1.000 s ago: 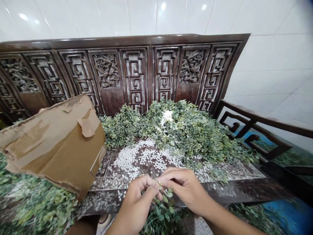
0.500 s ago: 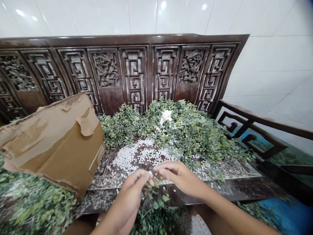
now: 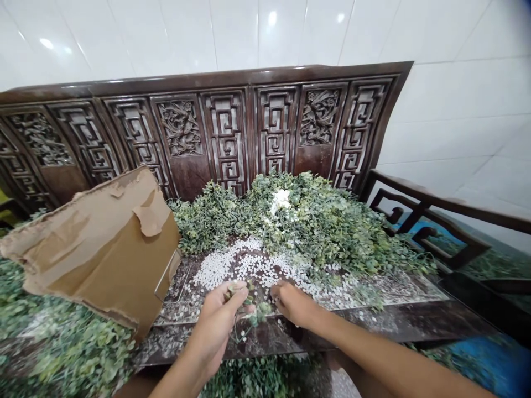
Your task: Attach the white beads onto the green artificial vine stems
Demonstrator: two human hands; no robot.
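Your left hand: curled shut, pinching a leafy sprig; your right hand: now parted from it, fingers curled beside small white pellets; any hold there cannot be told.

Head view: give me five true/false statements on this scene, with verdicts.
1. The left hand holds a leafy sprig. True.
2. The right hand grips the box. False: it is down at the white bits, and the torn cardboard box stands left of both hands.
3. The white bits lie scattered on the dark bench seat. True.
4. The wall behind the bench is bare brick. False: it is white tile.
5. The carved bench back stands behind the heap of greenery. True.
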